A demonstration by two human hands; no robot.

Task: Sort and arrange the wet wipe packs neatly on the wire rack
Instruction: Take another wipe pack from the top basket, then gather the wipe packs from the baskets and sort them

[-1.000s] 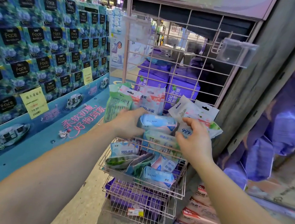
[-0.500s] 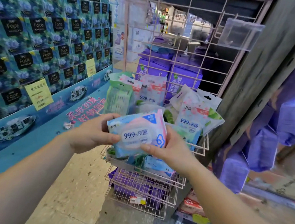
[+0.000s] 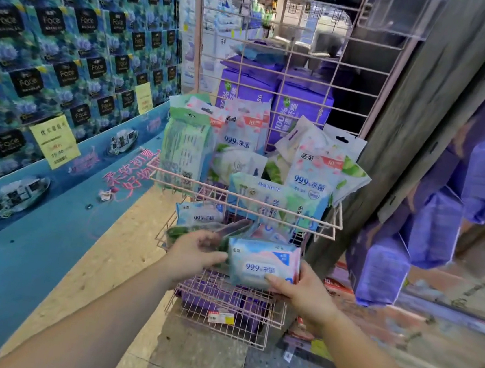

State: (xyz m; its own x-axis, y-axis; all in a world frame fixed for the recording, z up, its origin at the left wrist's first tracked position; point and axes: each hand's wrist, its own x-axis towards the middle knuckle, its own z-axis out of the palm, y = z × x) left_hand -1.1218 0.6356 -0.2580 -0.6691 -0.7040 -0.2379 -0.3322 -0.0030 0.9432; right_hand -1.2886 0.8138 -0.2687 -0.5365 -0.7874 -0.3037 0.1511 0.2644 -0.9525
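Note:
A pink wire rack [image 3: 334, 215] has stacked baskets full of wet wipe packs. I hold a light blue and pink wet wipe pack [image 3: 259, 261] marked 99.9 flat in front of the middle basket [image 3: 166, 232]. My left hand [image 3: 194, 254] grips its left end and my right hand [image 3: 302, 287] grips its lower right corner. The top basket carries several upright packs, among them a green pack [image 3: 185, 147] at the left and a 99.9 pack [image 3: 311, 176] at the right. A wide pack [image 3: 275, 202] lies across the front of the top basket.
A tall blue display of tissue boxes [image 3: 69, 52] stands at the left. Purple boxes [image 3: 301, 106] sit behind the rack grid. A grey pillar [image 3: 406, 142] rises at the right, with purple packs [image 3: 435, 230] hanging beside it. The bottom basket [image 3: 220, 311] holds purple goods.
Both hands lifted the 99.9 pack out of the top basket, turned it face up, and lowered it to the middle basket's front. The view tilted down.

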